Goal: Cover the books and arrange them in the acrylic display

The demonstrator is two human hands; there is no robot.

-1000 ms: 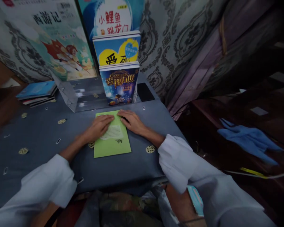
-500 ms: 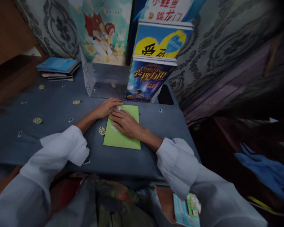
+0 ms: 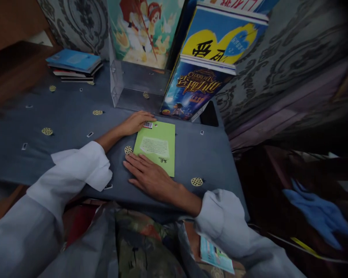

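A thin green booklet (image 3: 159, 144) lies flat on the grey-blue tablecloth (image 3: 63, 127), with a barcode at its far left corner. My left hand (image 3: 137, 121) rests at that far left corner, fingers curled against the edge. My right hand (image 3: 149, 175) lies flat with fingers stretched out at the booklet's near left corner, touching its near edge. Neither hand lifts the booklet.
A clear acrylic stand (image 3: 127, 87) behind the booklet holds upright books, a dark blue one (image 3: 194, 92) in front and a yellow-and-blue one (image 3: 223, 36) behind. A stack of books (image 3: 74, 65) lies at far left. A black phone (image 3: 209, 114) lies beside the stand. Blue cloth (image 3: 319, 210) at right.
My right hand slid from the booklet's far middle back to its near left corner, uncovering the cover. My left hand stayed at the far corner. The camera moved closer and leftward.
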